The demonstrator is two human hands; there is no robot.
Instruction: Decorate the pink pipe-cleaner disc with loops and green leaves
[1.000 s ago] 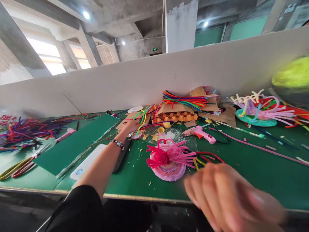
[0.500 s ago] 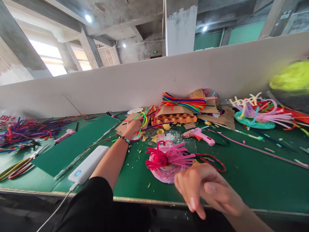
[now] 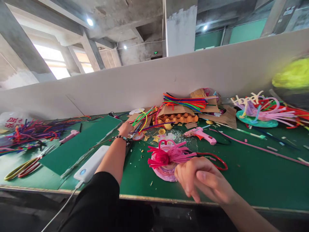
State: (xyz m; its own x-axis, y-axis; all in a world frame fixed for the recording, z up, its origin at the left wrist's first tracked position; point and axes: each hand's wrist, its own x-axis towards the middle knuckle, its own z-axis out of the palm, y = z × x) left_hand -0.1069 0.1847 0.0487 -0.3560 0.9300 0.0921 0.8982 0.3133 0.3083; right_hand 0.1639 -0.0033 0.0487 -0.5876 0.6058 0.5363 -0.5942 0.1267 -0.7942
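My left hand (image 3: 125,129) reaches to the back of the green table, beside a loose bunch of coloured pipe cleaners (image 3: 144,117). Its back faces me and the fingers are mostly hidden, so I cannot tell whether they grip anything. A dark object (image 3: 129,143), partly covered, lies by the beaded wrist. My right hand (image 3: 202,178) hovers at the table's front edge, fingers loosely bent and apart, holding nothing visible. Just beyond its fingertips lies a round pink coiled craft piece (image 3: 164,174) with a crimson rosette (image 3: 161,158) and pink pipe-cleaner loops and strands.
A pink glue gun (image 3: 201,134) lies behind the craft piece. Further back are an egg carton (image 3: 175,120) and bundled pipe cleaners (image 3: 185,102). On the left are a white power bank (image 3: 90,164), a green board (image 3: 82,145) and scissors (image 3: 31,166). A "Happy" craft (image 3: 257,119) stands right.
My left hand has drawn back slightly and to the left, away from the green and yellow pipe cleaners. My right hand has stayed nearly in place; the view has shifted slightly.
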